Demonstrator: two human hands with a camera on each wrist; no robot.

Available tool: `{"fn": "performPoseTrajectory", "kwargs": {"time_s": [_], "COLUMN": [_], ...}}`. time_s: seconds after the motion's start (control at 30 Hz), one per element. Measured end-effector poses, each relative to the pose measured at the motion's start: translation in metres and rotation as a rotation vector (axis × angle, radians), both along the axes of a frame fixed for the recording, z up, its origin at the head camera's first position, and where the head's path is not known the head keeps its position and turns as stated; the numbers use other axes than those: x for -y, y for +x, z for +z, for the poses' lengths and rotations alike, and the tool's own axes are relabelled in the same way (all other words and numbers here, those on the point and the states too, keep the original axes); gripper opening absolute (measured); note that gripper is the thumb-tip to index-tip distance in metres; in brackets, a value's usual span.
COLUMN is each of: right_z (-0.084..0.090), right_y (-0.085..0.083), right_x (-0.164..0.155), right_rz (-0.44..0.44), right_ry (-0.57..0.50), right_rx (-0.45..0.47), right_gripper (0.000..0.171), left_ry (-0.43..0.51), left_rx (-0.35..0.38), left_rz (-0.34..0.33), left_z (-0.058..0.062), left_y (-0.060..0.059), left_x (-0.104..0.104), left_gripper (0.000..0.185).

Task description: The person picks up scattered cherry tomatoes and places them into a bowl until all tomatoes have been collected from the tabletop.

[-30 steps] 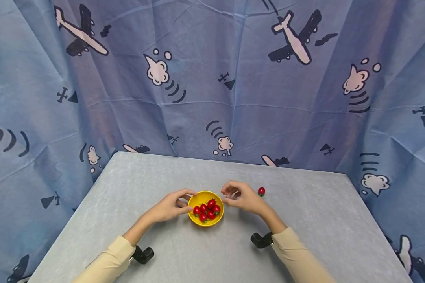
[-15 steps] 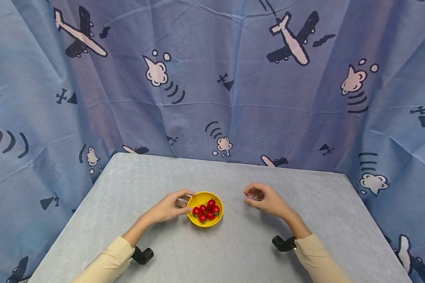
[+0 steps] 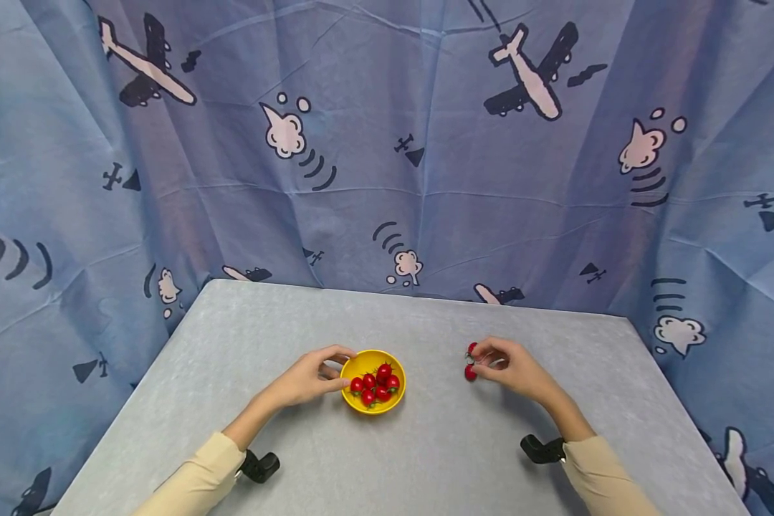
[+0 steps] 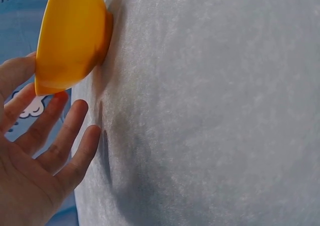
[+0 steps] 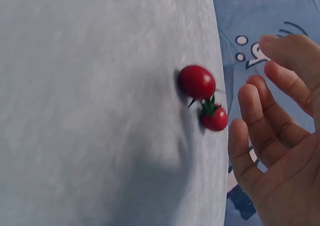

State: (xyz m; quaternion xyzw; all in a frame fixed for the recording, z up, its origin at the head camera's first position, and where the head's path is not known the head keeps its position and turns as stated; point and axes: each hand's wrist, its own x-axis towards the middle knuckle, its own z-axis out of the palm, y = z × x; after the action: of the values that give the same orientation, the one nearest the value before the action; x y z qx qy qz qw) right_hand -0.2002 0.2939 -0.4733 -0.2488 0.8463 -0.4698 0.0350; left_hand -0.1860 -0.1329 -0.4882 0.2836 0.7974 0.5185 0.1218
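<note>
A yellow bowl (image 3: 347, 403) stands on the table with several red cherry tomatoes (image 3: 369, 397) in it. My left hand (image 3: 306, 376) holds the bowl's left rim, thumb and forefinger over the edge; in the left wrist view its ring and little fingers (image 4: 82, 153) stick out free beside the yellow wall. Two more cherry tomatoes lie on the table to the right, the nearer one (image 3: 470, 372) and the farther one (image 3: 472, 348). My right hand (image 3: 509, 367) is just beside them, thumb and fingers apart and holding nothing; in the right wrist view its curved fingers (image 5: 257, 106) show a gap from both tomatoes.
The pale grey table (image 3: 387, 466) ends in a back edge against a blue curtain (image 3: 355, 143) printed with airplanes and clouds. A black wrist mount (image 3: 258, 466) is strapped to the left forearm, another mount (image 3: 542, 449) to the right one.
My right hand has moved from beside the bowl to the right, past the two loose tomatoes, uncovering the nearer one. My left hand and the bowl have stayed in place.
</note>
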Motion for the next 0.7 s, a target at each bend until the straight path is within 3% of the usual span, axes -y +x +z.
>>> {"fn": "performPoseTrajectory", "kwargs": {"time_s": [0.2,0.43,0.7], "right_z": [-0.007,-0.014,-0.017], "right_y": [0.003,0.007,0.009], "right_x": [-0.009,-0.013,-0.008], "right_rz": [-0.019,-0.045,-0.070], "right_ry": [0.021,0.057,0.124], "right_rx": [0.008,0.072,0.072], "right_gripper": [0.028,0.045,0.057], "left_ry": [-0.012,-0.021,-0.015], "left_rx": [-0.003,-0.008,0.007], "left_rz": [-0.004,-0.011,-0.007], "left_z": [-0.002,-0.001,0.002], "left_y": [-0.002,-0.002,0.000], "left_x": [0.001,0.001,-0.001], "left_gripper": [0.041,0.040,0.041]}}
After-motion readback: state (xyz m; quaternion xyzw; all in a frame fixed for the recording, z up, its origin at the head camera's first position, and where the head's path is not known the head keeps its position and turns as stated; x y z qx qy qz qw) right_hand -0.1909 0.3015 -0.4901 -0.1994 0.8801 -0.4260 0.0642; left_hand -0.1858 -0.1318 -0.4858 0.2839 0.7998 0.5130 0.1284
